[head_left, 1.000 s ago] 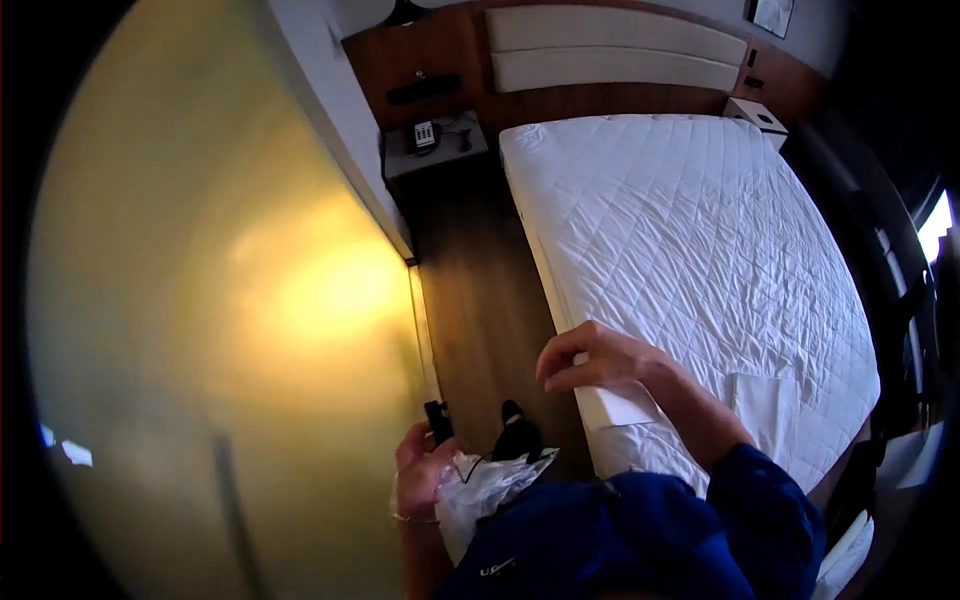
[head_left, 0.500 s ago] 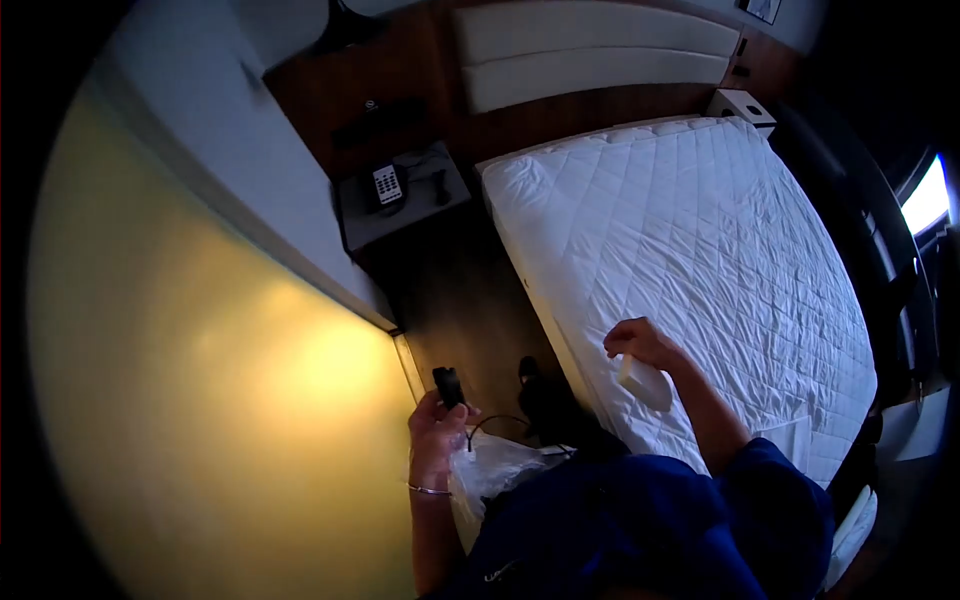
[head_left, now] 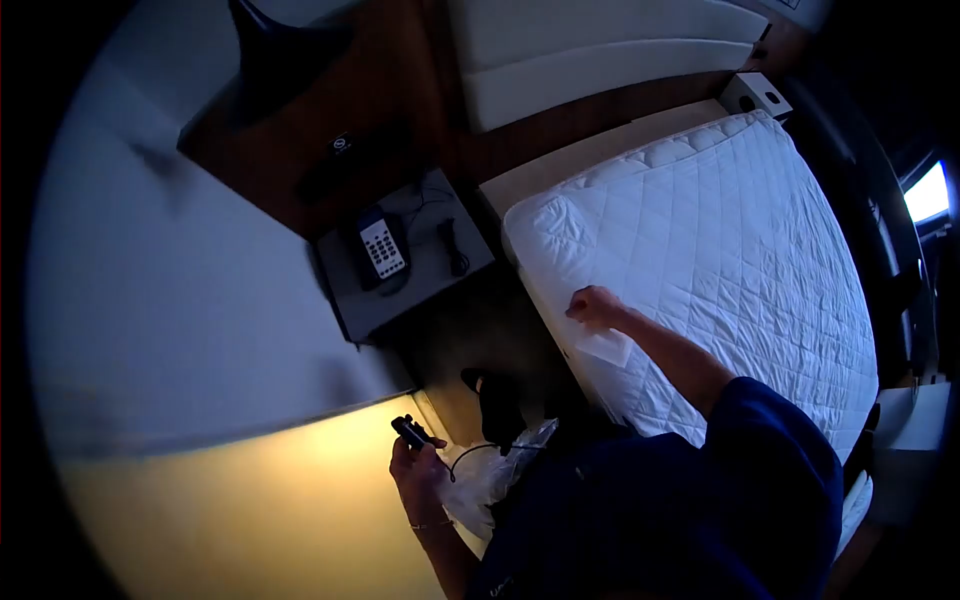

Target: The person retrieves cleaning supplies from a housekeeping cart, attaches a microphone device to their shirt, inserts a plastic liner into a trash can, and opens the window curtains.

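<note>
Beside the bed, over the gap of floor next to the mattress [head_left: 700, 230], the left hand [head_left: 415, 475] has its grip clamped on a small black device [head_left: 412, 432], held at its lower end. A thin dark cord [head_left: 456, 463] curves from near that hand across a crumpled clear bag [head_left: 482, 485] by the wrist. Above the mattress's near edge, the right hand [head_left: 597, 307] is closed, fingers curled together, apparently on a pale white item [head_left: 606, 347] whose exact shape I cannot tell. The step in hand looks like carrying, both grips loaded. Any next move would call for keeping the cord from snagging on the bag and staying clear of the bedside tabletop [head_left: 428, 290], where a phone [head_left: 382, 248] sits
</note>
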Available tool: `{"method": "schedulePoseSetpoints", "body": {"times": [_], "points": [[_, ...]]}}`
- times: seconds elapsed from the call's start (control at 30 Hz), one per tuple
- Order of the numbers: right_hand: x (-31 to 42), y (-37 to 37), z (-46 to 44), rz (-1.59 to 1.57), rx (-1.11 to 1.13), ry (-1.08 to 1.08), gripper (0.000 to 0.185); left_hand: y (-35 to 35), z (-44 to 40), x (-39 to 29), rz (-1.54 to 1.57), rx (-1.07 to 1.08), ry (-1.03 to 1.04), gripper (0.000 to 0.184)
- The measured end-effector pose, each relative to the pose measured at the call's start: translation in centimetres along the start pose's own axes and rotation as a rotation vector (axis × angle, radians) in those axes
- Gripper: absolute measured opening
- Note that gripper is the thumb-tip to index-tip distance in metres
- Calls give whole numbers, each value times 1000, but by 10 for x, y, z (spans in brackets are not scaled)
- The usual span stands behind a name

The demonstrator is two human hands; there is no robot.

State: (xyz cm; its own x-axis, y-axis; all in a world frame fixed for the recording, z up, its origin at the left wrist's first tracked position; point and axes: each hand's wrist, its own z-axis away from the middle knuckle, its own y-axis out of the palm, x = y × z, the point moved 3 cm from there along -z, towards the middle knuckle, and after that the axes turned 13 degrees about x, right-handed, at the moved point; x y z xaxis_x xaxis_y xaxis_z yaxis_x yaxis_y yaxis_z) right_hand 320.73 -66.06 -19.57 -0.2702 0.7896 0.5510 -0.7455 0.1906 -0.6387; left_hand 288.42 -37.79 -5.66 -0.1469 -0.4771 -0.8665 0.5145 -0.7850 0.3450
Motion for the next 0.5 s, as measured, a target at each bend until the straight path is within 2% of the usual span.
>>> {"method": "schedulePoseSetpoints", "body": {"times": [0.03,0.1,0.17,0.23,0.3,0.43,0.47,0.5], "points": [[-9,-4,-20,78,-40,38,25,-5,-23,0,-1,-8,-33,27],[-31,-23,-49,96,22,205,28,-12,-82,-4,-62,48,-25,23],[-61,-41,-68,203,-43,136,27,-15,-140,-4,-395,-72,-226,22],[-75,-61,-77,313,35,224,29,-2,-175,-27,-87,124,-22,18],[-90,-71,-95,494,177,233,33,3,-210,-36,-9,174,48,18],[-91,-90,-138,538,347,222,36,-1,-260,-24,-50,177,43,26],[-88,-90,-151,533,384,206,37,7,-263,-26,95,162,69,23],[-98,-91,-173,607,408,165,37,12,-271,-21,36,113,94,23]]}}
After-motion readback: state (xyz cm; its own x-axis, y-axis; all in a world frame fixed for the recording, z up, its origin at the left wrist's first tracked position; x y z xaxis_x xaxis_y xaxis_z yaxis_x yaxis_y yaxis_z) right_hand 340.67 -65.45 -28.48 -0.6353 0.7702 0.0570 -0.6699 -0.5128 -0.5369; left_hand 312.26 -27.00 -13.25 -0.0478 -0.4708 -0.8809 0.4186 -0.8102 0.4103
